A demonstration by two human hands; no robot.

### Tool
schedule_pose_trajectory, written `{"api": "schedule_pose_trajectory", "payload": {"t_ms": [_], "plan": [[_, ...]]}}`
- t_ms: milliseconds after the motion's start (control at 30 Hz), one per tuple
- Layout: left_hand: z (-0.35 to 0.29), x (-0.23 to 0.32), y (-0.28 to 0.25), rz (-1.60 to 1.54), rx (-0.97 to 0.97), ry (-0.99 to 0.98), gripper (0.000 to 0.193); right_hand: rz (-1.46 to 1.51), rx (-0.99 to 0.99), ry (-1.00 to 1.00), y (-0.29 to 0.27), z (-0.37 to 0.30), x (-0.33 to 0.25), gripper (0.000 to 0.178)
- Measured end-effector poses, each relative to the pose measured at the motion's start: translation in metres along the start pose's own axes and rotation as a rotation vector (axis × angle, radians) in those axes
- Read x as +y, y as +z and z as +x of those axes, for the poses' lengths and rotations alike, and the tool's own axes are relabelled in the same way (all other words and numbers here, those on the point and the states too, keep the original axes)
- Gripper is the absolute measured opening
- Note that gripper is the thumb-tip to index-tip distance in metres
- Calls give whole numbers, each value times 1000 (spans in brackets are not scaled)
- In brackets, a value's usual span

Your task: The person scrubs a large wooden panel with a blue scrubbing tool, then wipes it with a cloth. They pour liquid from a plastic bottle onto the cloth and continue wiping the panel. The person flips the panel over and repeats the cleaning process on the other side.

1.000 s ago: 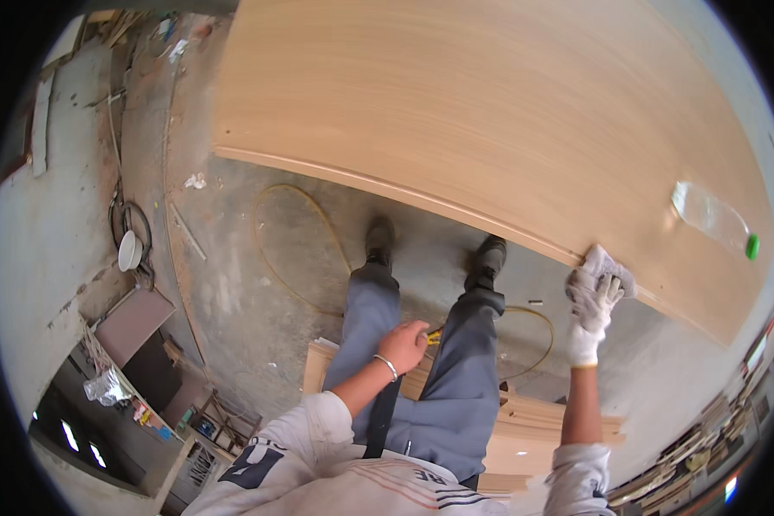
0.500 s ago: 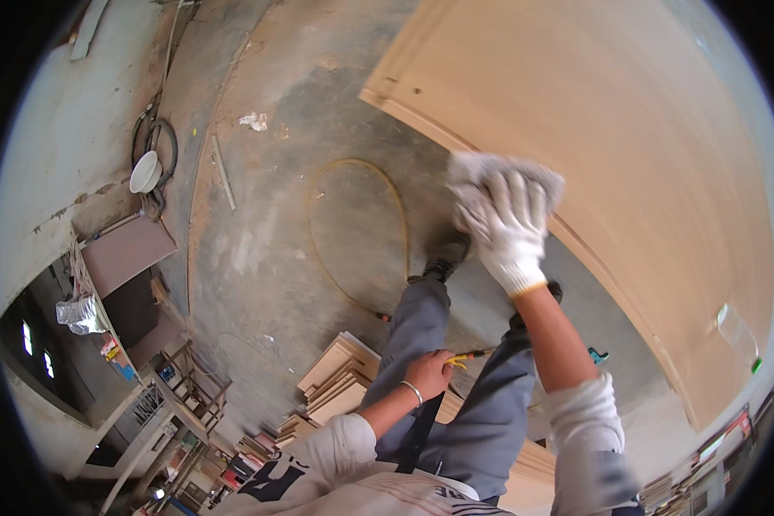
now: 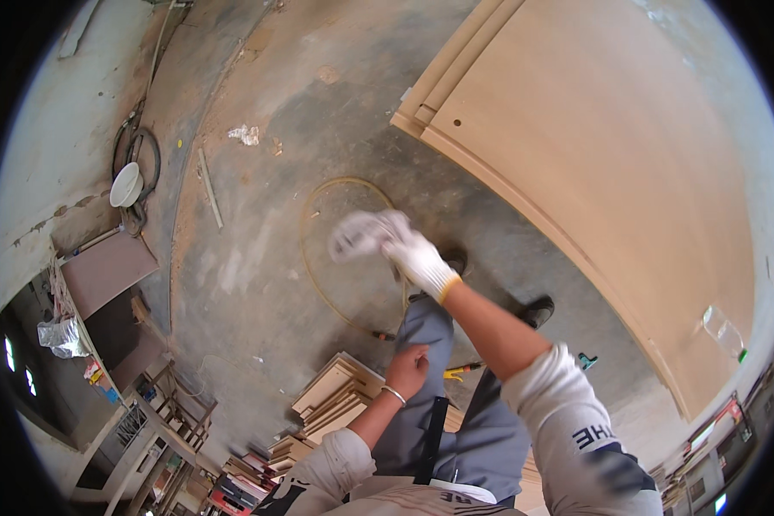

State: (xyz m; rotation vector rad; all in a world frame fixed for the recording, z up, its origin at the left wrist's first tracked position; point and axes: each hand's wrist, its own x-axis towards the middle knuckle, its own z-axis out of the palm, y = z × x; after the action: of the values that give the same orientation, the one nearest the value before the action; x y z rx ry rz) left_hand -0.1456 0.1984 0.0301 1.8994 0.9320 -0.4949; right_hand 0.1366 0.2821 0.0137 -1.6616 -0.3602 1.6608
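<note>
My right hand, in a white knitted glove, is closed on a pale cloth that is blurred by motion. It hangs over the floor in front of my left leg, away from the wooden board. My bare left hand has a bracelet at the wrist and is held by my left thigh. Its fingers are curled, with nothing seen in them. Just right of it, a yellow blow gun shows between my legs, apart from the hand. The large light-brown wooden board spans the right side, with a small round hole near its far left corner.
A yellowish hose loops over the concrete floor. Stacked wooden pieces lie by my left leg. A clear plastic bottle rests on the board, and a small teal tool lies below its edge. A white bowl stands by the left wall.
My right hand has come off the board's edge and swung left with the cloth. My left hand has let go of the blow gun and moved slightly left. The view has shifted a little.
</note>
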Motion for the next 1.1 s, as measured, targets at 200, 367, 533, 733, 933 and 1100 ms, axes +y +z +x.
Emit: {"api": "schedule_pose_trajectory", "payload": {"t_ms": [200, 367, 533, 733, 933, 1100], "plan": [[49, 16, 7, 145, 43, 228, 24, 1154, 374, 275, -3, -123, 197, 24], [165, 168, -50, 266, 267, 726, 41, 1198, 624, 135, -39, -218, 318, 42], [272, 257, -115, 635, 291, 958, 54, 1361, 521, -256, -70, -255, 211, 70], [334, 193, -194, 365, 558, -101, 52, 1334, 851, -609, -154, -261, 99, 77], [188, 46, -144, 623, 340, 351, 56, -57, 1204, -372, -290, -128, 32, 49], [57, 28, -36, 399, 8, 213, 47, -962, 1205, -377, -280, -10, -75, 48]]}}
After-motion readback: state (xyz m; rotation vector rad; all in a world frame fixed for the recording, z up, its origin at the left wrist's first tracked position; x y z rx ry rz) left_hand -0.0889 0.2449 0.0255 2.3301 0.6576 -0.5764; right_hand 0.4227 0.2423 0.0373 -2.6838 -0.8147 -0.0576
